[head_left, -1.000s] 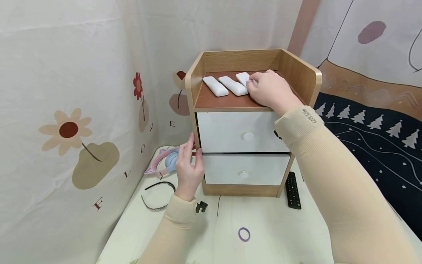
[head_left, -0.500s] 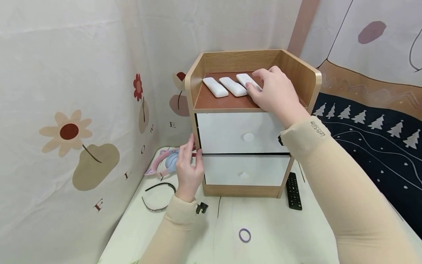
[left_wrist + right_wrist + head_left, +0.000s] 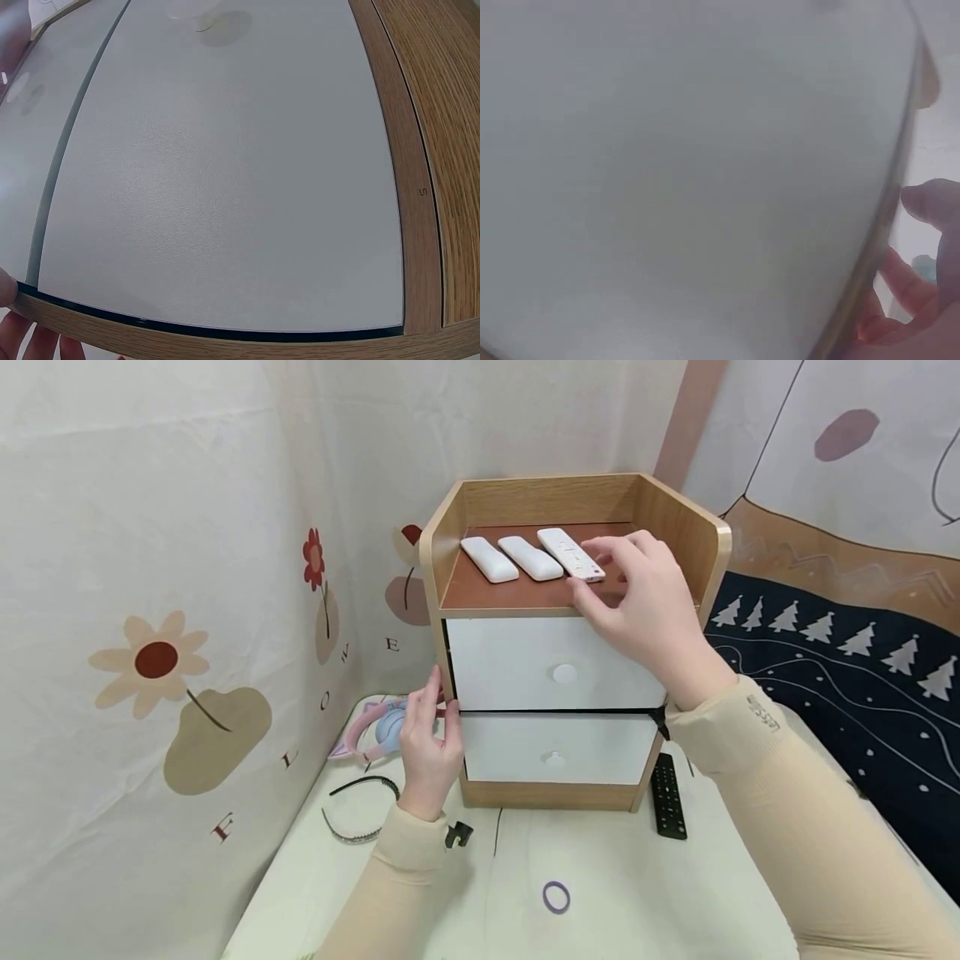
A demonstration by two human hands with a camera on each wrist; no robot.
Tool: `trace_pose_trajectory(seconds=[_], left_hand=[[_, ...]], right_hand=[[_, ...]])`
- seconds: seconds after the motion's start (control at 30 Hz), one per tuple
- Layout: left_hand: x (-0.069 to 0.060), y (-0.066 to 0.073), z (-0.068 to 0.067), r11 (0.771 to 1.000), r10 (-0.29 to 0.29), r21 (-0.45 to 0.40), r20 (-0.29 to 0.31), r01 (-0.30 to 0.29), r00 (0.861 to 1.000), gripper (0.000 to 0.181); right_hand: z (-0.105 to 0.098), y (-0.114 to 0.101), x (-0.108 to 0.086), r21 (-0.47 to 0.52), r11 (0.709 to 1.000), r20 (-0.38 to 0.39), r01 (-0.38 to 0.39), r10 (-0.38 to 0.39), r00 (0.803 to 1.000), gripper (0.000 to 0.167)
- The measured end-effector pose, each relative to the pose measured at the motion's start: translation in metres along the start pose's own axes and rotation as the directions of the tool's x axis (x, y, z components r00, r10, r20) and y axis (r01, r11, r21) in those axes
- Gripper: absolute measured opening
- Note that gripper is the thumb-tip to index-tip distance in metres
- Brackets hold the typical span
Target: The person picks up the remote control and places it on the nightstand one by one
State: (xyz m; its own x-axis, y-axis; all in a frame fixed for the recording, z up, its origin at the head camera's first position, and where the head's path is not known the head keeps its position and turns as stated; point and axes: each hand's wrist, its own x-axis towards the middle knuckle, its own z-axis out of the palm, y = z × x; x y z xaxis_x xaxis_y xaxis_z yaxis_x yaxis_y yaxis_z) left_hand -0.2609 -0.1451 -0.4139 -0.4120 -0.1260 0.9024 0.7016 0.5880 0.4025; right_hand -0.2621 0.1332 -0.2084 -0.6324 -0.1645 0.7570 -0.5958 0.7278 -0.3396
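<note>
Three white remote controls lie on the brown top shelf of a small wooden cabinet (image 3: 547,795). The right remote control (image 3: 572,556) lies buttons up; the left remote control (image 3: 490,560) and the middle remote control (image 3: 531,558) show smooth faces without visible buttons. My right hand (image 3: 647,602) hovers over the shelf's front edge, thumb and fingers spread just beside the right remote, holding nothing. Low on the cabinet's left side, my left hand (image 3: 431,750) rests with fairly straight fingers against the side panel and its thumb at the front edge (image 3: 112,335).
The cabinet has a white upper drawer (image 3: 517,664) and lower drawer (image 3: 510,747) with round knobs. On the pale tabletop lie pink-and-blue headphones (image 3: 367,727), a black headband (image 3: 360,837), a purple ring (image 3: 556,897) and a black remote (image 3: 667,797). Printed curtains hang behind.
My right hand has let go of the right remote control and drawn back toward the front right, uncovering its buttons. My left hand stays on the cabinet side.
</note>
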Motion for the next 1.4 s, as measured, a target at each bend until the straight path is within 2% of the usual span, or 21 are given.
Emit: trace_pose_trajectory(seconds=[0.13,0.33,0.47,0.6,0.7,0.8,0.93,1.07,1.2,1.3,1.4], left_hand=[[0.0,0.0,0.0,1.0,0.01,0.002,-0.015,-0.01,1.0,0.055],[-0.003,-0.002,0.0,1.0,0.003,0.002,-0.02,-0.003,1.0,0.053],[-0.003,-0.002,0.0,1.0,0.0,0.001,-0.018,0.0,1.0,0.053],[-0.001,-0.001,0.001,1.0,0.0,0.0,-0.007,0.0,1.0,0.054],[0.0,0.001,0.001,1.0,0.004,-0.001,0.001,-0.004,1.0,0.054],[0.002,0.002,0.001,1.0,0.008,-0.001,0.003,-0.008,1.0,0.054],[0.002,0.002,0.002,1.0,0.014,0.009,-0.001,-0.014,1.0,0.055],[0.002,0.001,0.001,1.0,0.008,0.01,0.002,-0.008,1.0,0.055],[0.0,-0.001,0.001,1.0,-0.007,0.008,0.01,0.007,1.0,0.055],[0.0,-0.001,0.001,1.0,-0.008,0.011,0.014,0.008,1.0,0.055],[0.0,0.0,0.0,1.0,-0.005,0.01,0.013,0.005,1.0,0.056]], right_hand=[[-0.001,0.0,-0.019,0.047,0.996,-0.07,0.075,-0.071,0.995,0.04],[-0.002,0.007,-0.055,0.062,0.985,-0.172,0.161,-0.148,0.974,0.04],[-0.004,0.018,-0.079,0.097,0.981,-0.238,0.171,-0.144,0.961,0.042],[-0.004,0.036,-0.107,0.163,0.976,-0.326,0.142,-0.083,0.942,0.043],[-0.002,0.052,-0.132,0.189,0.979,-0.376,0.074,0.003,0.926,0.042],[0.002,0.071,-0.157,0.232,0.971,-0.399,-0.049,0.141,0.906,0.041],[0.009,0.094,-0.185,0.287,0.928,-0.374,-0.237,0.337,0.864,0.045],[0.019,0.114,-0.208,0.264,0.881,-0.302,-0.393,0.462,0.834,0.05],[0.033,0.129,-0.227,0.199,0.832,-0.2,-0.518,0.552,0.81,0.056],[0.041,0.136,-0.237,0.16,0.798,-0.123,-0.582,0.601,0.79,0.06],[0.047,0.14,-0.245,0.134,0.777,-0.064,-0.615,0.626,0.778,0.063]])
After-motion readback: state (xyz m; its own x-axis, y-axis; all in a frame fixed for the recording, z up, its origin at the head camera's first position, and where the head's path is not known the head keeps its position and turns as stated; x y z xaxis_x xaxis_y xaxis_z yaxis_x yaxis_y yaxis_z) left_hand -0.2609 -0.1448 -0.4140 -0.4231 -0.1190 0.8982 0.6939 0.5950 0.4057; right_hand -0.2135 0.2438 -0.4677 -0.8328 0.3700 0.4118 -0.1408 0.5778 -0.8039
